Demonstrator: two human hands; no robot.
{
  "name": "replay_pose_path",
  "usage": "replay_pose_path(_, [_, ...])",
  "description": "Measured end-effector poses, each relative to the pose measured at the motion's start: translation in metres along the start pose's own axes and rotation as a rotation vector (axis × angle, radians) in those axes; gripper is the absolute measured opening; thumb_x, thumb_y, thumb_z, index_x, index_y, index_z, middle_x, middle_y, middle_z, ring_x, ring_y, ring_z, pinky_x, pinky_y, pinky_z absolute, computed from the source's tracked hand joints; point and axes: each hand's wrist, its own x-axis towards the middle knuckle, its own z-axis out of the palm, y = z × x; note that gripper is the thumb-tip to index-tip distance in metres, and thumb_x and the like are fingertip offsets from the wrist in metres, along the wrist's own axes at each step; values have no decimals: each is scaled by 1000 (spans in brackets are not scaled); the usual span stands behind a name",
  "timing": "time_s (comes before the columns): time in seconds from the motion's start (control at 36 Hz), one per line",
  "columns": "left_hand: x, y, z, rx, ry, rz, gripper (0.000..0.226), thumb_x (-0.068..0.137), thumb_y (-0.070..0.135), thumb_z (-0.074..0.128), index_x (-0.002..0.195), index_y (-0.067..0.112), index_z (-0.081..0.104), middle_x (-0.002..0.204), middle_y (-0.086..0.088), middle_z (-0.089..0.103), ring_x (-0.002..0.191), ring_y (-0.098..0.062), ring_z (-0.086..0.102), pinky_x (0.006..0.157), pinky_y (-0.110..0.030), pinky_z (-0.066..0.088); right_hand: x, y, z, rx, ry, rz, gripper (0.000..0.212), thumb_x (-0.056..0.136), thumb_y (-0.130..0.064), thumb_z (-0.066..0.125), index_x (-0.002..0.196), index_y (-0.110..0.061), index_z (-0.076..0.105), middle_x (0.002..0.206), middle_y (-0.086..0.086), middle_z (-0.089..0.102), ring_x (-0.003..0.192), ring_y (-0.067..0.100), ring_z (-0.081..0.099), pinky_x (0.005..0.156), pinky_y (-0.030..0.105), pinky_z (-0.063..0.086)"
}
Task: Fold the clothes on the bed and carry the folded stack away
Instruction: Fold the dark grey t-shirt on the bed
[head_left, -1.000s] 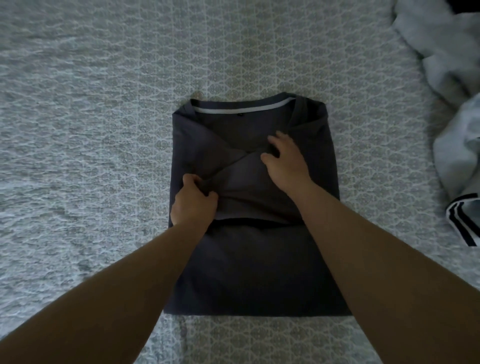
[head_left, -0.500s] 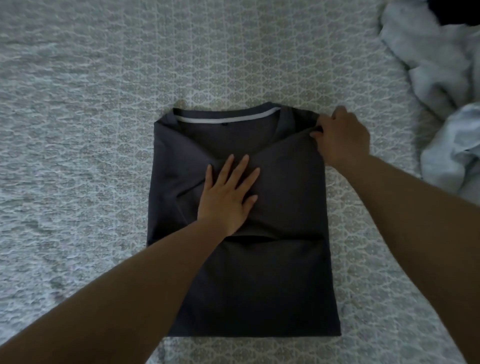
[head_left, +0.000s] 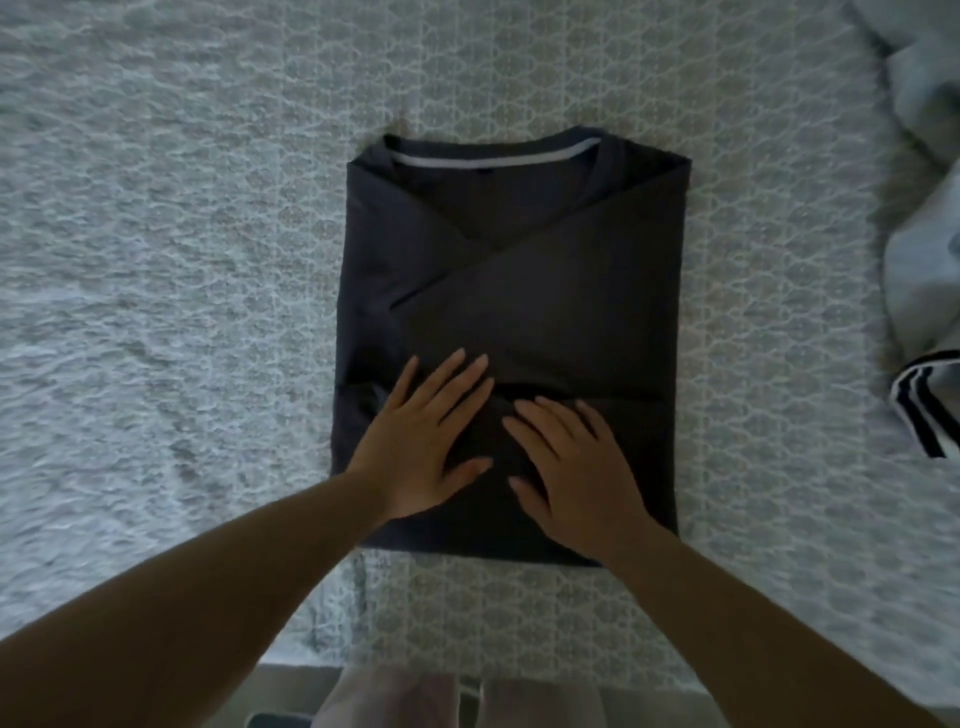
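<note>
From the head view, the dark shirt (head_left: 511, 291) lies sleeves-crossed on the bed (head_left: 156, 260), left hand (head_left: 426, 441) and right hand (head_left: 571, 467) flat on it with fingers straight (gripping nothing), so press evenly outward before folding the hem up squarely.

pale clothes (head_left: 919, 270) (right edge) cropped

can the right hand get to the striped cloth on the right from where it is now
Probably yes. The right hand lies flat on the dark shirt, holding nothing, and only bare bedspread lies between it and the striped cloth. It looks like a sideways stretch, though.
</note>
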Motion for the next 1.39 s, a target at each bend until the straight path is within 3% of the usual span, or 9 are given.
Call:
replay_pose_path(0.22, [-66,-11,29,142,-282,-79,117,71,73,53,140,25,-27,149,-1,-35,138,-24,-33,112,-43,-20,-59,10,19,-100,-225,124,85,75,-62,53,142,-11,42,150,13,34,137,32,35,106,59,31])
replay_pose_path(0.44, [-100,-11,40,229,-285,-63,96,88,63,35,141,14,-27,149,-7,-35,135,-28,-34,113,-45,-16,-80,13,17,-252,-267,135,96,51,-37,86,133,1,51,142,24,42,129,40,44,96,65,39])
replay_pose_path(0.61, [-98,-10,36,212,-335,-136,97,89,49,42,137,14,-35,143,-4,-42,139,-20,-29,117,-39,-6,-74,25,11,-214,-302,197,77,90,-17,52,150,-18,5,156,0,-8,147,21,2,117,42,13])
replay_pose_path(0.75, [-87,-8,24,149,-332,-199,81,95,22,39,146,16,-23,152,-3,-33,144,-20,-20,118,-33,-1,-59,34,-14,-150,-331,213,67,94,-17,47,151,-24,14,159,-5,5,146,10,5,112,25,24])
replay_pose_path(0.83, [-85,-11,5,33,-357,-196,72,96,20,38,151,22,-8,158,1,-19,146,-17,-11,119,-31,5,-53,35,-34,-77,-294,288,56,91,-18,54,144,-26,37,153,-2,31,139,15,32,102,31,38])
replay_pose_path(0.92, [-84,-22,-24,-17,-317,-158,69,95,22,42,152,27,4,160,4,-11,147,-18,-1,119,-34,13,-46,34,-56,4,-192,330,38,88,-16,58,125,-22,59,122,5,62,106,27,60,85,34,45])
replay_pose_path(1.06, [-67,-43,-75,-350,-262,-317,52,97,14,45,144,33,37,146,-2,44,119,-24,52,91,-26,41,-33,37,-88,204,-74,486,20,82,-11,61,99,-22,67,79,3,66,66,19,57,59,27,42])
replay_pose_path(1.17, [-54,-48,-93,-425,-494,-400,44,95,14,48,135,31,52,114,-11,63,77,-13,53,53,-9,35,-29,43,-103,393,-346,625,15,87,-13,56,92,-26,63,69,-1,58,60,14,55,49,22,38])
replay_pose_path(1.39, [-46,-40,-100,-730,-983,-554,18,89,4,60,94,21,64,93,-1,64,81,-11,60,59,-18,49,-29,51,-113,440,-825,771,11,75,-4,55,75,-11,63,68,3,54,61,16,51,53,22,36])
